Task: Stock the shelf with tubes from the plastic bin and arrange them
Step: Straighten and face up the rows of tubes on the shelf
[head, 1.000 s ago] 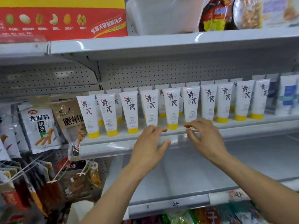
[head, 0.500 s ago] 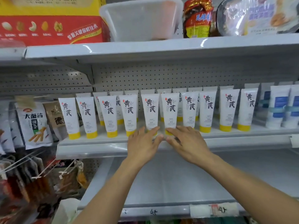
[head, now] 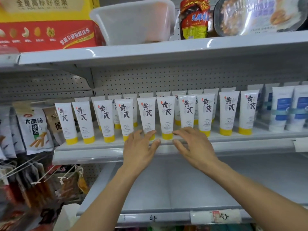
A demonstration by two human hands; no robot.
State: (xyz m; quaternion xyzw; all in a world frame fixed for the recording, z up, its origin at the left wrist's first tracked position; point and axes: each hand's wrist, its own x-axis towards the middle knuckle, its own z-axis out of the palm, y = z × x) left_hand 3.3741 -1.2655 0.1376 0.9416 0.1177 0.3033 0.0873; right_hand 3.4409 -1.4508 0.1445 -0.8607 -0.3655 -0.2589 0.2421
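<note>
Both hands spread and holding nothing: left hand (head: 141, 147) and right hand (head: 193, 145) rest fingertips against the yellow caps of the front-row tubes (head: 165, 115) on the middle shelf (head: 93, 157). Tubes stand cap-down in two rows (plastic bin (head: 133, 20) sits on the shelf above). Likely light, soft-walled, tippy; I'd nudge at the stiff cap, not the body.

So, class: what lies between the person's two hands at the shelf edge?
In the head view, one upright white tube with a yellow cap stands between the left hand and right hand; below it, bare grey shelf edge.
</note>
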